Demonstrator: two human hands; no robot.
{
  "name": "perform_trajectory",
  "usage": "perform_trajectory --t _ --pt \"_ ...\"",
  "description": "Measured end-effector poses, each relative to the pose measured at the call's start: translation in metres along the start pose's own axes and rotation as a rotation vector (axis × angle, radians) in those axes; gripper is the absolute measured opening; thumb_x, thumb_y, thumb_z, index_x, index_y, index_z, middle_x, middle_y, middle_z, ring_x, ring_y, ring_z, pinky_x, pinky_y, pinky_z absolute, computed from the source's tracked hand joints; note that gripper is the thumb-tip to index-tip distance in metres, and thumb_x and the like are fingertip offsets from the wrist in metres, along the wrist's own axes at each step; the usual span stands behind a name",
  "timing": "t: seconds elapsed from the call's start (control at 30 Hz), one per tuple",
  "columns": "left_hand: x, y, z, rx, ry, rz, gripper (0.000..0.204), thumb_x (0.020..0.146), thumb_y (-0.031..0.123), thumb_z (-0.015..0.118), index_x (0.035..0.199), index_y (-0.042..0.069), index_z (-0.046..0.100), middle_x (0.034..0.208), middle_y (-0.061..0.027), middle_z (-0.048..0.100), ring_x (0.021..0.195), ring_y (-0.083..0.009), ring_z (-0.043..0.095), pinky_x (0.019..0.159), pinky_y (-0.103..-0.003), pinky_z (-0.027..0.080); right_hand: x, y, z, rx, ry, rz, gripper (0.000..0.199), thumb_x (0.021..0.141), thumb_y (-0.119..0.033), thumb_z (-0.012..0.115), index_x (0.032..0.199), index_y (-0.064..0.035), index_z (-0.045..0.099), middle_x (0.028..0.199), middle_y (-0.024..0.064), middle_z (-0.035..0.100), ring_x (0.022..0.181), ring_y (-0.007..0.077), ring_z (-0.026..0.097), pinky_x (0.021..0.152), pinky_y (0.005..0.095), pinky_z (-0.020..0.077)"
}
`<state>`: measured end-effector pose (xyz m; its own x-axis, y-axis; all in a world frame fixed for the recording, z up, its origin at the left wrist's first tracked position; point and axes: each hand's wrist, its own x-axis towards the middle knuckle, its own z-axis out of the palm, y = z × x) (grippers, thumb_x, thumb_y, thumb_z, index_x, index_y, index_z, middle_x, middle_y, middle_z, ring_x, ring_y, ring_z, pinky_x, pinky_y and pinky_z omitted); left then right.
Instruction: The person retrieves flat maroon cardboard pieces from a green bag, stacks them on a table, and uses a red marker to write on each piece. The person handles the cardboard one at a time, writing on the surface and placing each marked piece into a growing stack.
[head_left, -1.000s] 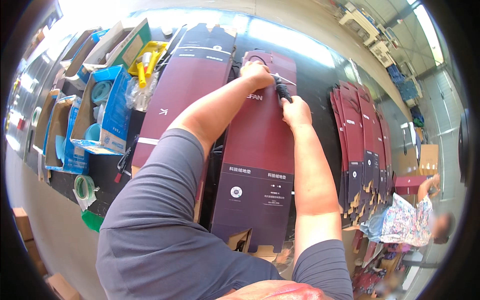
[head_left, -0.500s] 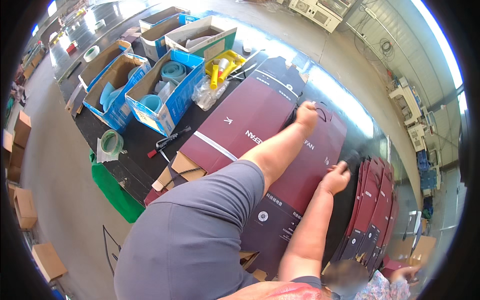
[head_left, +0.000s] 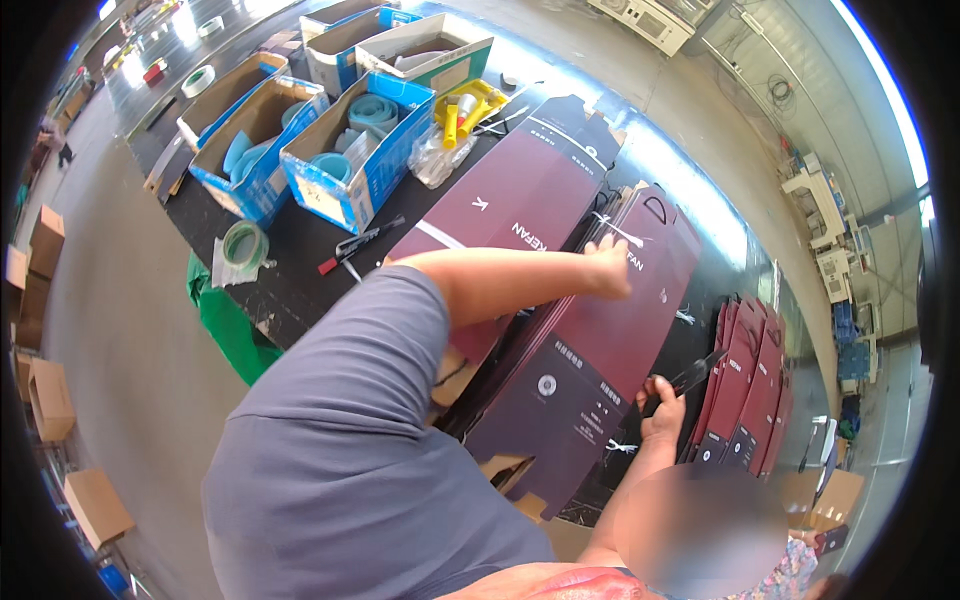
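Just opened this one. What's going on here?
A person is working over a stack of flat maroon cartons on a black table. Their left hand is open over the top carton, near a white tie; whether it touches is hard to tell. The right hand, beside the stack, holds a dark tool, too blurred to identify. More maroon cartons sit to the right, and an open blue box of pale-blue rolls stands at the left.

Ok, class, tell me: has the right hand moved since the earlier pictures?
Yes: judged against the carton, the right hand has moved toward the carton's dark end.
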<state>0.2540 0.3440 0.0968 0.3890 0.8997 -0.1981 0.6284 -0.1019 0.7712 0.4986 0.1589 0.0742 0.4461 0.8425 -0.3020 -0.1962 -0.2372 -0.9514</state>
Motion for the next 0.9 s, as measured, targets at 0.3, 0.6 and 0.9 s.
perform_trajectory --t 0.3,0.6,0.9 --pt "-0.308 -0.086 -0.030 -0.094 0.213 0.359 0.051 0.082 0.018 0.068 0.128 0.000 0.055 0.127 -0.0195 0.057 0.122 -0.0344 0.052 0.104 -0.040 0.042 -0.016 0.116 0.014 0.409 -0.520 0.242 0.041 0.098 -0.024 0.049 0.128 0.0030 0.054 0.119 0.0190 0.062 0.103 0.0329 0.064 0.085 0.0437 0.0554" --pt "-0.430 -0.117 -0.015 -0.194 0.773 0.123 0.034 0.086 0.003 0.068 0.119 0.003 0.062 0.115 -0.0066 0.063 0.098 -0.0125 0.061 0.085 -0.028 0.050 0.036 0.115 0.015 0.117 -0.376 -0.080 0.040 0.096 -0.022 0.057 0.123 0.0064 0.052 0.109 0.0171 0.063 0.089 0.0265 0.067 0.073 0.0358 0.0563" --pt "-0.221 -0.109 -0.133 0.731 0.269 0.287 0.028 0.082 0.006 0.063 0.110 0.007 0.064 0.117 -0.0157 0.063 0.111 -0.0330 0.061 0.093 -0.040 0.050 -0.140 -0.055 0.095 -0.263 -0.379 -0.170 0.022 0.098 -0.018 0.058 0.109 -0.0008 0.048 0.080 0.0070 0.058 0.061 0.0135 0.058 0.056 0.0294 0.0524"
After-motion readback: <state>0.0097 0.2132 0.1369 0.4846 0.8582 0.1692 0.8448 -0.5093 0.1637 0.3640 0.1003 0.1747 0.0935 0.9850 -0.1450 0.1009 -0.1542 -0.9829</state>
